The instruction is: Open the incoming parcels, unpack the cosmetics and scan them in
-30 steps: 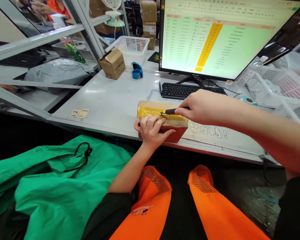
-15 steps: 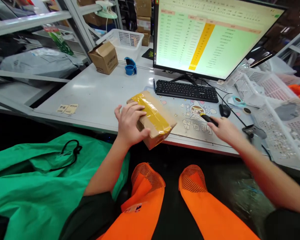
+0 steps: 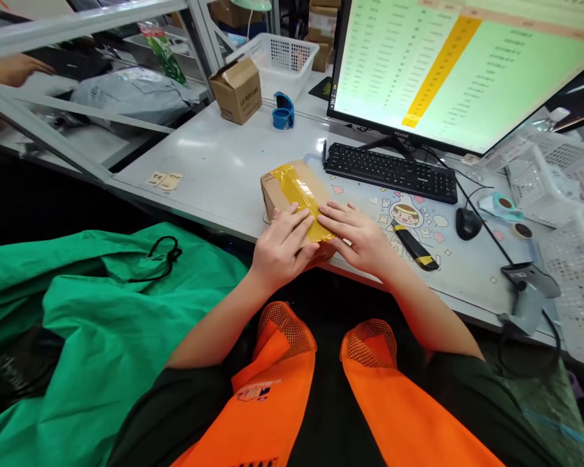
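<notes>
A small cardboard box (image 3: 292,188) wrapped in a strip of yellow tape lies at the front edge of the white desk (image 3: 214,168). My left hand (image 3: 282,246) rests on its near left side, fingers laid over the tape. My right hand (image 3: 360,237) lies flat on the near right side of the box, fingers stretched towards the tape. A black and yellow utility knife (image 3: 413,245) lies on the desk mat just right of my right hand, with nothing touching it.
A keyboard (image 3: 392,172), mouse (image 3: 467,222) and large monitor (image 3: 462,65) stand behind. A barcode scanner (image 3: 528,292) sits at right near white baskets (image 3: 564,259). Another small box (image 3: 237,89), blue tape dispenser (image 3: 283,111) and a basket (image 3: 279,61) are far left. A green bag (image 3: 78,311) lies below left.
My right hand put the knife down on the mat and came back onto the box. The box was turned and now lies flat with both hands on it.
</notes>
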{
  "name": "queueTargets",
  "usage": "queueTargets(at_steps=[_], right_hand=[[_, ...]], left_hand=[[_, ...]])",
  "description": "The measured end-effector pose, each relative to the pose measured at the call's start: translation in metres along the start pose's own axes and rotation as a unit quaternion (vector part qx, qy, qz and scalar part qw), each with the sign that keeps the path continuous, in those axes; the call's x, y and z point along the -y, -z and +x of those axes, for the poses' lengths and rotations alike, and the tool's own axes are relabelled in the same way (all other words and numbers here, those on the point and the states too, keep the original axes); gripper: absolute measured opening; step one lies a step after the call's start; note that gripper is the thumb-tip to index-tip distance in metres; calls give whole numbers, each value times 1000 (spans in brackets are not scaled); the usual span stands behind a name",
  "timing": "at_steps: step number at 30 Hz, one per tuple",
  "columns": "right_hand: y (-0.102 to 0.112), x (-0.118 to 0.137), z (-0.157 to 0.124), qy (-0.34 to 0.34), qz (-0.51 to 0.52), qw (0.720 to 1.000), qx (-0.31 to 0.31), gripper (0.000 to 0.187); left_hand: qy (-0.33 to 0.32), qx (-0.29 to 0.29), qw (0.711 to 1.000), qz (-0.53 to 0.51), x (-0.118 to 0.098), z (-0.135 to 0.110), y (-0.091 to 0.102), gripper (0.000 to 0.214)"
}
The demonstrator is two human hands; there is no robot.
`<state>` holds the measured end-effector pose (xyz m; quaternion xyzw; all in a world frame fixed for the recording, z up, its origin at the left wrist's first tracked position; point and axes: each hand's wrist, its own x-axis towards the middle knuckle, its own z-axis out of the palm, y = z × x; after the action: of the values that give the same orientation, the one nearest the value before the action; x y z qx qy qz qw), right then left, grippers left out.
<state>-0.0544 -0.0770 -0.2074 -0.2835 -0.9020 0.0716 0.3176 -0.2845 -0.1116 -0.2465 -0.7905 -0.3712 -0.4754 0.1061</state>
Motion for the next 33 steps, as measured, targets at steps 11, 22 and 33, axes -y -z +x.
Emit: queueTargets(at_steps=[11,22,33], right_hand=[[-20,-4,-2,-66,76,990,-99,34],[-43,6,7,-127,119,958,-229,42],[-11,40,30,-134,31,985,-106,15]], left_hand=[[54,-77,995,13,-16,-2,-25,28],[118,-149,981,-25,-26,11,-31,28],[178,-205,961,-47,-22,23,-18,31]])
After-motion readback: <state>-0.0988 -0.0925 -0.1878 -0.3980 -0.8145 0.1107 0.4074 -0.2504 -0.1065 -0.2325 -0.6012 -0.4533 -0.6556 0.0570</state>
